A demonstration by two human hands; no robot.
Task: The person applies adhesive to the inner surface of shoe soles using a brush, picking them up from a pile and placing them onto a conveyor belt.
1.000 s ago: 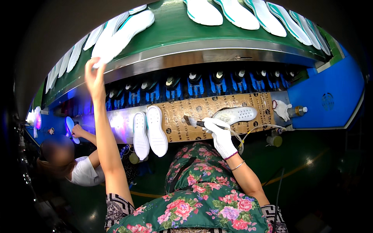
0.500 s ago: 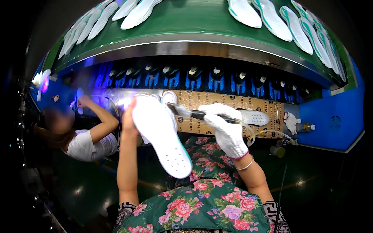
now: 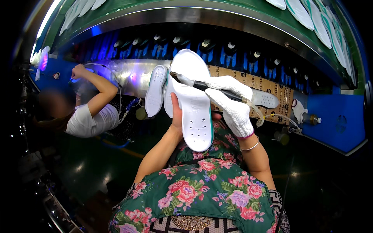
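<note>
A white shoe sole (image 3: 196, 116) with a teal edge and small holes at its near end is in the middle of the view, its inner face up. My bare left hand (image 3: 177, 116) grips it from beneath, fingers wrapped round its middle. In a white knit glove, my right hand (image 3: 233, 106) holds a brush (image 3: 201, 85) with a black handle and a clear tube at its rear. The bristles lie over the far left part of the sole; whether they touch it I cannot tell.
Two more soles (image 3: 155, 91) lie left of mine, and another sole (image 3: 265, 98) on the printed cardboard (image 3: 284, 89). Behind is a row of blue clamps (image 3: 229, 58) under a green conveyor (image 3: 217, 2) bearing soles. A co-worker (image 3: 91, 116) works at left; a bottle (image 3: 312, 119) lies at right.
My left hand has brought the sole rightward and turned it more upright. The brush has come over the sole's far part. My view has shifted, showing less of the conveyor.
</note>
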